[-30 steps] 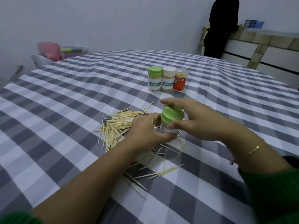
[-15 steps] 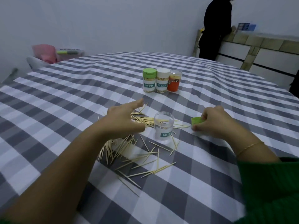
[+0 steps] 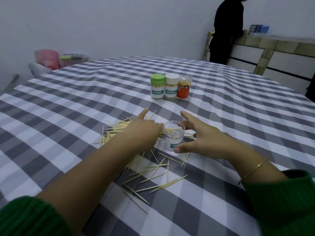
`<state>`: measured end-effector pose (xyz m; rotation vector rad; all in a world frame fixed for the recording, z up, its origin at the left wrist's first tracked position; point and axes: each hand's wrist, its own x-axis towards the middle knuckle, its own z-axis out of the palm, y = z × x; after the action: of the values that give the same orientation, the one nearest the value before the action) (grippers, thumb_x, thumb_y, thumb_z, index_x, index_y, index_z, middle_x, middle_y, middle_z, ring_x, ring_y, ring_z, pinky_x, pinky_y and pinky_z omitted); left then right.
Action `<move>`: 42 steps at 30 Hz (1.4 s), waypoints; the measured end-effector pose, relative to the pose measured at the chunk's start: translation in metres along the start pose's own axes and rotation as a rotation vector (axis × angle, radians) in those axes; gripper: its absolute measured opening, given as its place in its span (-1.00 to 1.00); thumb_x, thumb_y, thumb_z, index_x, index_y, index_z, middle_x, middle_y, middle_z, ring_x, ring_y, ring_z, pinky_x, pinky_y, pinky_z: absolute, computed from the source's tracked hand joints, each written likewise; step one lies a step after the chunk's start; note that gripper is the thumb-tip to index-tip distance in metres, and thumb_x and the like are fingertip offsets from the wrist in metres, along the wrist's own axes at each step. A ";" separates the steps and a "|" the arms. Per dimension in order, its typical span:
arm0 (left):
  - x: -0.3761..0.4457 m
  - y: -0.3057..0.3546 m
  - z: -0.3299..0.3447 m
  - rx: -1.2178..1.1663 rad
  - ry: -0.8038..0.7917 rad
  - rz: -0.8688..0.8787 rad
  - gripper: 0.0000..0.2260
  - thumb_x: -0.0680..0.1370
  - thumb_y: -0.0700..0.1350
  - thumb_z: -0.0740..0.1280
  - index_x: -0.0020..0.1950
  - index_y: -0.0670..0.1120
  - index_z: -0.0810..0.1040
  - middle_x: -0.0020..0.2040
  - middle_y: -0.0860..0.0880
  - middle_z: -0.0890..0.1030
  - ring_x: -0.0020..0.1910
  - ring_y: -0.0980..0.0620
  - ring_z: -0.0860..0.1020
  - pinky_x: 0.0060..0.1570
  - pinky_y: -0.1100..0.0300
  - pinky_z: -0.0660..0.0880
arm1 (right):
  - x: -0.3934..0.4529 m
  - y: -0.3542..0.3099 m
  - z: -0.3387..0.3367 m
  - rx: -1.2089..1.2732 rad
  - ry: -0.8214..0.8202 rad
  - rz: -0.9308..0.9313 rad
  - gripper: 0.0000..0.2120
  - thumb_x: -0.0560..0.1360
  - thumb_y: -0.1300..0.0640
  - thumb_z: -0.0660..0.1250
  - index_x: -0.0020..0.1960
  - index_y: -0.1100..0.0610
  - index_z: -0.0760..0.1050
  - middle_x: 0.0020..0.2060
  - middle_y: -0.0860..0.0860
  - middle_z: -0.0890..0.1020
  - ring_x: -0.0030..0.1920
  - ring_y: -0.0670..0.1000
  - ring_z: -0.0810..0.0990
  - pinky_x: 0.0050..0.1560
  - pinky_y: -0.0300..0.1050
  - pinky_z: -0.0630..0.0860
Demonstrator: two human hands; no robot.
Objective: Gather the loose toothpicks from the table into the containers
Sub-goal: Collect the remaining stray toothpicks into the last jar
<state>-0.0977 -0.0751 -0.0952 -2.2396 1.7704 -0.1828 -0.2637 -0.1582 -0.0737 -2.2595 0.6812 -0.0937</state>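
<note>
A clear open container [image 3: 173, 137] with a teal label stands upright on the checked tablecloth [image 3: 71, 106]. Only a few toothpicks show at its rim. Loose toothpicks [image 3: 154, 176] lie scattered in front of it, and a denser pile [image 3: 117, 128] lies to its left. My left hand [image 3: 144, 129] rests on that pile, index finger stretched out, fingertips at the container's left side. My right hand [image 3: 201, 136] is spread around the container's right side, thumb in front of the label and fingers behind; no firm grip shows. A sliver of the green lid [image 3: 215, 128] peeks out behind it.
Three closed toothpick containers stand in a row farther back: green-lidded [image 3: 157, 87], white-lidded [image 3: 171, 87] and orange [image 3: 184, 87]. A person in black [image 3: 223, 31] stands by a counter at the back right. A pink item [image 3: 48, 58] sits beyond the table's left edge.
My right hand let go of the green lid on the table and moved left to the open container. My left hand slid right across the pile toward it.
</note>
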 end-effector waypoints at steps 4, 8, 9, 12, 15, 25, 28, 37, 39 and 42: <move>0.004 0.002 0.000 0.048 0.013 -0.036 -0.56 0.55 -0.25 0.20 0.44 -0.10 0.30 0.20 -0.09 0.59 0.27 -0.02 0.49 0.46 -0.02 -0.27 | 0.002 0.000 0.007 0.066 0.038 -0.021 -0.01 0.37 0.03 0.50 0.53 -0.10 -0.13 0.44 -0.08 0.33 0.39 -0.03 0.33 0.18 -0.27 0.27; 0.001 0.010 0.000 0.029 0.052 -0.045 -0.59 0.55 -0.23 0.25 0.40 -0.10 0.35 0.26 -0.10 0.54 0.33 -0.04 0.42 0.49 -0.02 -0.18 | 0.007 0.000 0.017 0.058 0.068 -0.034 -0.01 0.36 0.05 0.51 0.53 -0.10 -0.10 0.45 -0.07 0.31 0.36 -0.03 0.39 0.25 -0.21 0.36; 0.001 0.012 0.002 0.040 0.066 -0.039 -0.57 0.55 -0.21 0.25 0.42 -0.11 0.33 0.29 -0.10 0.51 0.34 -0.05 0.41 0.50 -0.01 -0.15 | 0.008 0.001 0.020 0.050 0.079 -0.036 -0.02 0.36 0.05 0.50 0.54 -0.10 -0.10 0.45 -0.08 0.31 0.34 -0.03 0.40 0.27 -0.17 0.39; 0.002 0.014 0.007 0.027 0.117 -0.059 -0.51 0.55 -0.20 0.26 0.46 -0.16 0.25 0.35 -0.15 0.44 0.36 -0.08 0.37 0.49 0.03 -0.06 | 0.009 0.003 0.025 0.031 0.118 -0.043 -0.02 0.36 0.03 0.50 0.53 -0.12 -0.09 0.44 -0.10 0.33 0.32 -0.05 0.42 0.28 -0.11 0.42; 0.000 0.014 0.013 -0.100 0.179 -0.100 -0.50 0.54 -0.20 0.28 0.46 -0.16 0.23 0.34 -0.14 0.43 0.33 -0.10 0.38 0.39 0.10 0.16 | 0.009 0.003 0.026 0.050 0.127 -0.051 -0.03 0.36 0.02 0.50 0.53 -0.11 -0.07 0.43 -0.10 0.34 0.31 -0.08 0.43 0.26 -0.17 0.41; -0.002 0.001 0.011 -0.622 0.622 -0.251 -0.66 0.62 -0.22 0.18 0.40 -0.06 0.40 0.18 -0.09 0.55 0.03 0.01 0.51 -0.06 0.28 0.38 | 0.006 0.001 0.029 0.046 0.138 -0.068 -0.05 0.34 -0.01 0.52 0.52 -0.15 -0.02 0.41 -0.14 0.36 0.18 -0.20 0.41 0.18 -0.27 0.38; -0.007 -0.006 0.005 -1.069 0.740 -0.338 -0.80 0.61 -0.16 0.23 0.18 -0.08 0.58 -0.01 -0.02 0.63 -0.10 0.08 0.55 -0.17 0.31 0.44 | 0.004 0.001 0.030 0.024 0.135 -0.074 -0.05 0.34 -0.04 0.51 0.52 -0.16 -0.03 0.39 -0.14 0.39 0.16 -0.21 0.40 0.15 -0.31 0.35; -0.017 -0.014 -0.020 -2.062 0.816 -0.427 -0.88 0.58 -0.28 0.25 0.01 -0.13 0.56 -0.18 0.04 0.68 -0.03 0.07 0.65 0.11 0.14 0.55 | 0.005 0.001 0.030 -0.022 0.118 -0.073 -0.05 0.35 -0.09 0.49 0.52 -0.15 -0.05 0.39 -0.12 0.39 0.30 -0.09 0.42 0.20 -0.30 0.33; -0.020 -0.010 -0.027 -2.162 0.829 -0.376 -0.87 0.58 -0.29 0.24 -0.01 -0.12 0.56 -0.13 0.01 0.67 -0.03 0.06 0.65 0.08 0.15 0.57 | 0.004 0.000 0.030 -0.012 0.113 -0.073 -0.05 0.35 -0.07 0.49 0.52 -0.14 -0.05 0.40 -0.12 0.39 0.30 -0.10 0.42 0.20 -0.31 0.32; -0.025 -0.001 -0.036 -2.194 0.804 -0.276 -0.84 0.57 -0.31 0.23 -0.05 -0.09 0.56 -0.18 0.02 0.68 -0.04 0.04 0.66 -0.01 0.19 0.59 | 0.005 0.000 0.031 -0.002 0.114 -0.077 -0.05 0.35 -0.06 0.50 0.52 -0.13 -0.05 0.40 -0.12 0.39 0.30 -0.10 0.42 0.24 -0.27 0.34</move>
<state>-0.1124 -0.0557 -0.0592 -4.0328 2.1698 2.1116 -0.2518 -0.1406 -0.0965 -2.2959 0.6538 -0.2607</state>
